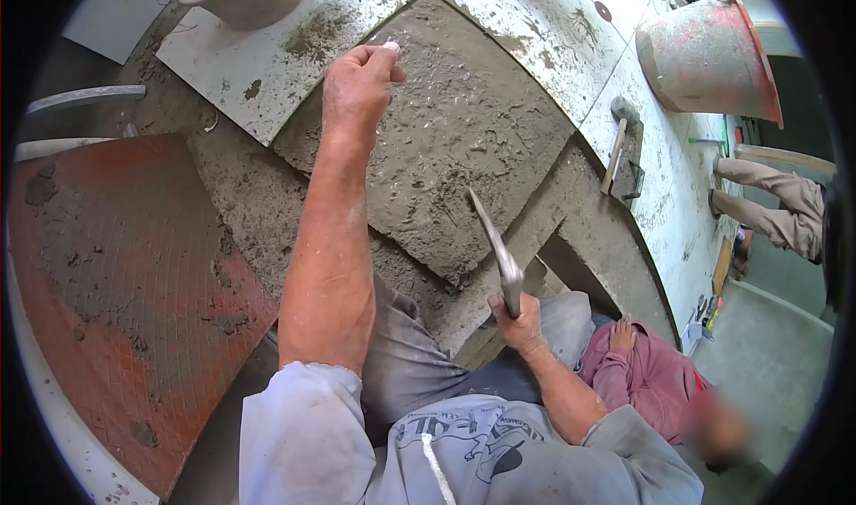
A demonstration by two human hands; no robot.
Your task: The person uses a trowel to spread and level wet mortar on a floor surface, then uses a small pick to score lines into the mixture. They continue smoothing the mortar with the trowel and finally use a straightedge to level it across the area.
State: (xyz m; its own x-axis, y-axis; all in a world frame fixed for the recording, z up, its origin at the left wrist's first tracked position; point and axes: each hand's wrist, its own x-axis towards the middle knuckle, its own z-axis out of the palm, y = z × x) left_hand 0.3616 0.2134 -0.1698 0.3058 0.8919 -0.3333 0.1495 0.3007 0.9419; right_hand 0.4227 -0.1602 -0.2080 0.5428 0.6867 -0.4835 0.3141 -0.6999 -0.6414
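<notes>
The tiled floor (223, 66) carries a mortar bed (486, 104), a bucket (259, 1) and a mallet (616, 144).

Lettering noted on the front of the wearer's grey shirt (481, 443); dark print (526, 427), set in a curve about a dark line drawing (489, 454); characters of two sizes, larger ones at both ends of the curve, smaller ones running along it; fabric creased and seen at a steep angle, strokes blurred; single letter shapes can be made out, among them what may be a K and a U, uncertain; no whole word can be read with confidence; no legible brand, number or sign.
</notes>
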